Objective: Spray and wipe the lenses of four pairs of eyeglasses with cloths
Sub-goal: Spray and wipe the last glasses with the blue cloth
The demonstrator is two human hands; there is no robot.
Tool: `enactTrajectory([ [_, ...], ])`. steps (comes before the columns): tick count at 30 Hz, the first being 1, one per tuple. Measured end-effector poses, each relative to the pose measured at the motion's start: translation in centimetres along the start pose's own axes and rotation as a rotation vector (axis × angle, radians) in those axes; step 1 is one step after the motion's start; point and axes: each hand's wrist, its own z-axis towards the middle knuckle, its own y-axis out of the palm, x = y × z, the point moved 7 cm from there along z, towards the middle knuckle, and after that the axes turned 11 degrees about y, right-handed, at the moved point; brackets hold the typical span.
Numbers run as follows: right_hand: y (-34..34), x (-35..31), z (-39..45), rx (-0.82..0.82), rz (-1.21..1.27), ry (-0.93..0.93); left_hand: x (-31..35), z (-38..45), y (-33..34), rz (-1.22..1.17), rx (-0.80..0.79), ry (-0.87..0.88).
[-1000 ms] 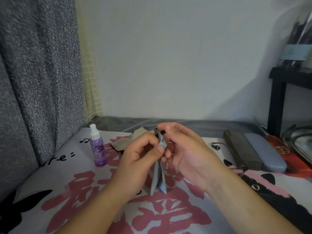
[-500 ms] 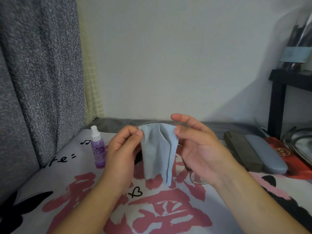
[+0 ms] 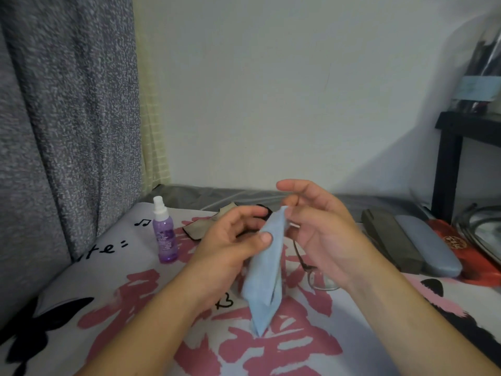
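**Blue cloth held upright between two hands above patterned cover**

A person holds a light blue cloth (image 3: 264, 270) in the air over a white cover (image 3: 108, 308) printed with pink and black figures. The cloth hangs folded into a narrow strip, its long axis near vertical, its top at the fingertips and its lower point aimed down at the cover's near middle. The right hand (image 3: 322, 234) pinches the cloth's top edge between thumb and forefinger, the other fingers spread loosely above. The left hand (image 3: 230, 240) grips the cloth's left side just below, thumb pressed against the fabric and fingers curled behind it.

A pair of eyeglasses (image 3: 314, 270) lies partly hidden behind the right hand and wrist, one lens showing below the wrist. A purple spray bottle (image 3: 164, 234) stands upright near the cover's far left edge. A beige cloth (image 3: 214, 223) lies beyond the left hand. Three closed cases sit side by side toward the right edge: an olive case (image 3: 390, 240), a grey-blue case (image 3: 428, 245) and a red case (image 3: 466, 251).
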Motion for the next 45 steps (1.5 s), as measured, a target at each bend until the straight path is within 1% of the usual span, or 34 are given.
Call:
enactTrajectory([
  [2,-1.0,-0.7,0.2,0.06,0.053,-0.009,0.1,-0.2,-0.8,-0.138,-0.01,-0.049],
  [3,-1.4,-1.2,0.3,0.092,0.09,-0.008,0.4,-0.4,-1.3,-0.147,0.001,-0.061],
  [4,-1.7,-1.8,0.4,0.119,0.116,-0.007,1.0,-0.5,-1.9,-0.108,0.023,-0.067],
  [6,-1.9,-3.2,0.6,0.151,0.077,-0.015,2.7,-0.3,-3.7,0.066,0.105,-0.04],
  [9,-1.5,-5.8,0.7,0.202,-0.255,-0.079,7.7,0.6,-6.4,0.42,0.242,0.138],
  [11,-0.9,-7.2,0.1,0.195,-0.403,-0.135,11.4,0.5,-6.6,0.536,0.236,0.26],
  [13,0.0,-7.5,-1.5,0.131,-0.478,-0.151,13.9,-1.1,-5.9,0.591,0.128,0.311],
  [14,0.3,-7.0,-2.6,0.095,-0.537,-0.135,14.3,-2.3,-5.7,0.614,0.046,0.29],
  [16,0.6,-4.2,-5.5,-0.002,-0.714,-0.024,13.0,-5.2,-5.5,0.66,-0.186,0.158],
  [18,0.8,-0.3,-8.5,-0.118,-0.955,0.146,9.6,-8.9,-5.5,0.726,-0.419,-0.039],
  [19,0.3,1.3,-9.5,-0.129,-1.063,0.196,8.1,-10.4,-5.6,0.765,-0.474,-0.083],
  [20,-0.5,2.2,-10.0,-0.077,-1.138,0.196,7.1,-11.3,-5.7,0.805,-0.461,-0.056],
  [21,-1.5,2.5,-10.0,0.041,-1.195,0.148,6.6,-11.7,-5.7,0.821,-0.391,0.01],
  [22,-2.5,2.2,-9.9,0.207,-1.249,0.061,6.3,-11.9,-5.7,0.807,-0.277,0.076],
  [23,-3.2,1.5,-9.8,0.374,-1.316,-0.047,6.2,-12.0,-5.8,0.752,-0.13,0.119],
  [24,-3.3,0.9,-9.6,0.511,-1.399,-0.144,6.0,-12.0,-6.0,0.671,0.015,0.13],
  [25,-3.2,0.5,-9.3,0.612,-1.492,-0.192,5.5,-11.9,-6.2,0.582,0.137,0.106],
  [26,-3.0,0.6,-8.6,0.66,-1.579,-0.171,4.8,-11.9,-6.4,0.498,0.227,0.063],
  [27,-2.8,0.8,-7.7,0.664,-1.656,-0.099,4.0,-11.8,-6.5,0.434,0.286,0.012],
  [29,-2.4,1.6,-5.7,0.61,-1.753,0.075,3.0,-11.7,-6.7,0.359,0.35,-0.068],
  [31,-2.0,2.1,-4.3,0.565,-1.789,0.164,2.6,-11.7,-7.4,0.28,0.401,-0.098],
  [33,-1.3,1.2,-4.1,0.598,-1.806,0.154,2.7,-11.9,-7.9,0.228,0.436,-0.077],
  [35,-1.0,-0.9,-5.0,0.704,-1.76,0.031,2.9,-12.1,-7.9,0.231,0.435,-0.049],
  [37,-0.2,-3.9,-6.6,0.776,-1.561,-0.164,3.1,-12.0,-7.7,0.256,0.408,-0.019],
  [38,0.2,-5.2,-7.5,0.777,-1.429,-0.226,3.2,-12.0,-7.6,0.269,0.397,-0.01],
  [39,0.7,-6.0,-8.1,0.756,-1.316,-0.257,3.2,-12.0,-7.6,0.278,0.391,-0.004],
  [41,2.1,-6.1,-8.9,0.672,-1.189,-0.305,3.3,-12.0,-7.3,0.287,0.38,0.007],
  [43,3.5,-5.0,-9.4,0.575,-1.111,-0.354,3.7,-12.1,-6.9,0.262,0.36,0.031],
  [45,4.3,-3.7,-9.4,0.514,-1.072,-0.385,4.1,-12.3,-6.6,0.227,0.331,0.054],
])
